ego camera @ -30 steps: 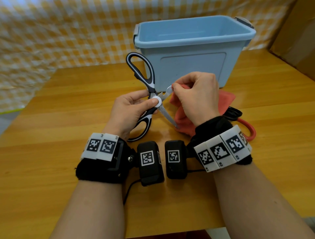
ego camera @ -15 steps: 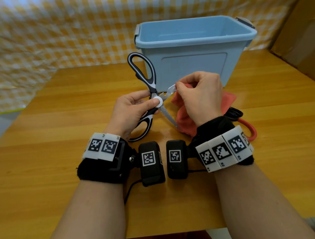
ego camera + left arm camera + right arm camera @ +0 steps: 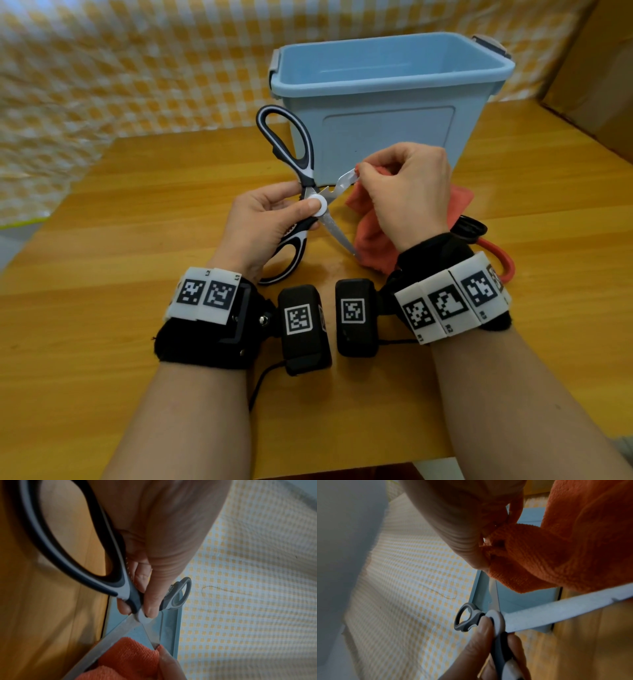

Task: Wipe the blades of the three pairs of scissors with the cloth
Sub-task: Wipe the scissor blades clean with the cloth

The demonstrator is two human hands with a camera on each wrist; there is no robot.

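Gripping the stiff, sharp scissors (image 3: 310,202) at their pivot above the surface (image 3: 137,212), the left hand (image 3: 263,222) steadies them while the right hand (image 3: 407,195) pinches soft cloth (image 3: 368,236) (safest held bunched) round one blade.

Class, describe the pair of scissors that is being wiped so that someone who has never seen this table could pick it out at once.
Find the blue tub on the wooden table. Just in front of it, the left hand holds the black and white scissors wide open, while the right hand pinches the orange cloth over one blade. The red-handled pair lies flat, untouched.
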